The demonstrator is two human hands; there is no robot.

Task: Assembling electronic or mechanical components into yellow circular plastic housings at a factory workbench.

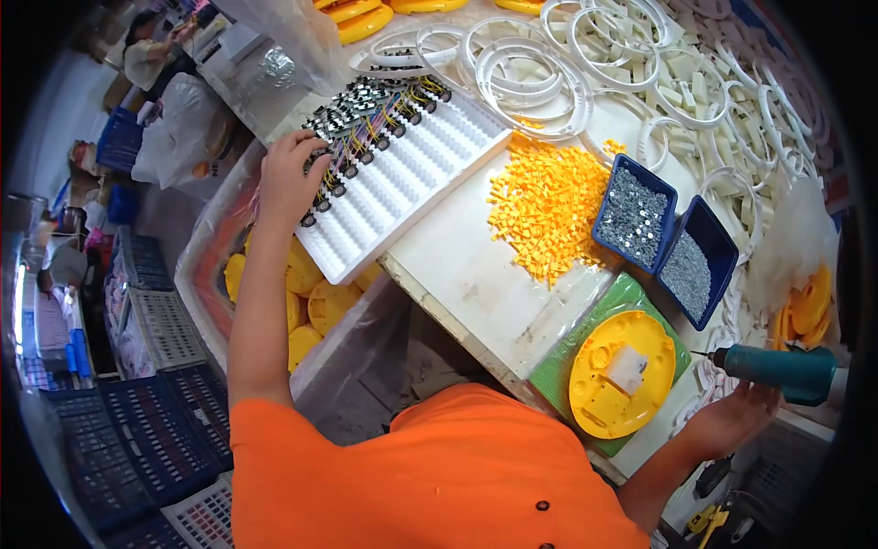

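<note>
My left hand [291,174] reaches over the edge of a white ribbed foam tray [412,174]. Its fingers are bent and apart, beside small circuit boards [352,114] with coloured wires and black round parts [368,157]; I see nothing held between thumb and forefinger. At the right, my right hand [736,421] is next to a teal electric screwdriver [782,373], with fingers stretched along its lower side and fingertips partly hidden behind it. No finger wraps over its front. A yellow round housing [599,398] with a white block [627,370] inside lies on a green pad [558,371].
Loose yellow plastic pieces [549,201] are heaped mid-table. Beside them, two blue bins [611,229] [713,309] hold small metal parts. White rings [585,101] cover the far side. Below the tray, a plastic-lined box [206,242] holds yellow housings [334,306]. Another person [151,55] is far left.
</note>
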